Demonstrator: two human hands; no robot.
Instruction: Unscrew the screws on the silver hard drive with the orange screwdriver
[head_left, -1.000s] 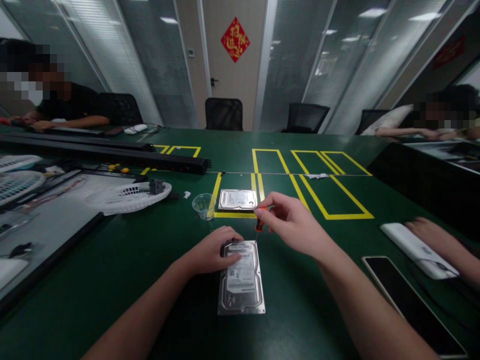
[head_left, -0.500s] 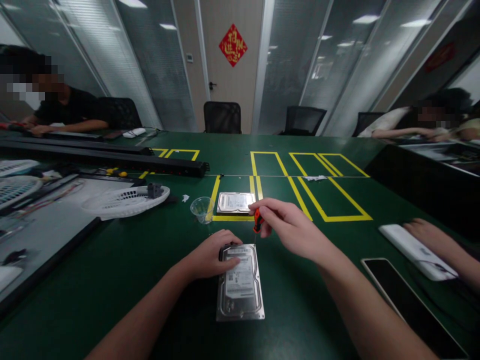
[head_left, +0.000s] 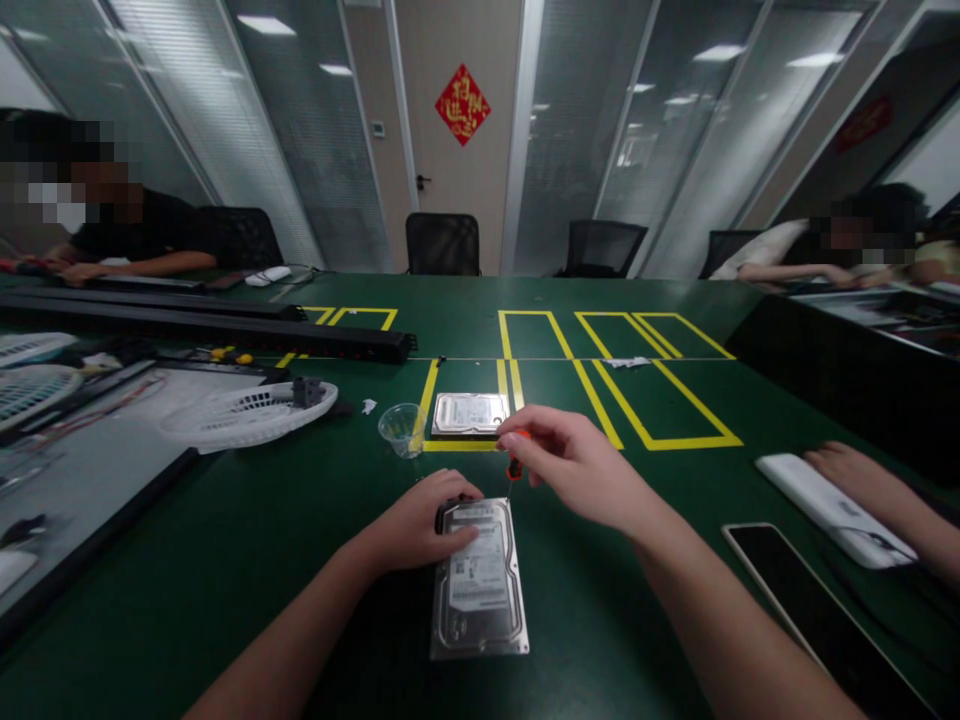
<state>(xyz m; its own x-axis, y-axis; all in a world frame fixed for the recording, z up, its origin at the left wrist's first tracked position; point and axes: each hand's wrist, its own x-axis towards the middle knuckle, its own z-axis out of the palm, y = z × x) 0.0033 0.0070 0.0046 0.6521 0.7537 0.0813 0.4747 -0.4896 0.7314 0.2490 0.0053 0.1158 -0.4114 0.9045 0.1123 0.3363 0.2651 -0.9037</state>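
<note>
A silver hard drive with a white label lies on the green table in front of me. My left hand grips its far left edge, thumb on the label and fingers over the far side. In my right hand is a small red-and-black screwdriver, pinched at the handle and held upright. Its thin tip meets the drive's far right corner; the screw itself is too small to make out. Beyond my hands a second hard drive rests inside a yellow taped box.
Left of the second drive stands a clear plastic cup. A white racket-shaped frame and long black bars lie further left. At right are a phone and a white device under another person's hand.
My right fingers have shifted slightly on the screwdriver handle, whose tip stays at the same corner. My left hand still holds the drive. The whole view has tilted up a little.
</note>
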